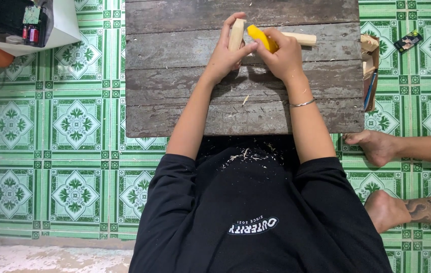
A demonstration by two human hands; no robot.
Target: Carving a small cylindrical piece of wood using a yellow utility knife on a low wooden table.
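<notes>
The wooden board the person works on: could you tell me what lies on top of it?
On the wooden board lie a pale stick and shavings; the hands hide whatever lies beneath them.

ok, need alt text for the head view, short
Seen from above, a person's left hand holds a pale wooden stick upright on a weathered plank table, while the right hand grips a yellow-handled tool against it. Wood shavings dot the black shirt; another person's bare feet rest on green patterned floor tiles.

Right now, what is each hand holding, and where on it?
Left hand grips a wooden block around its lower part. Right hand grips a yellow knife by its handle.
</notes>
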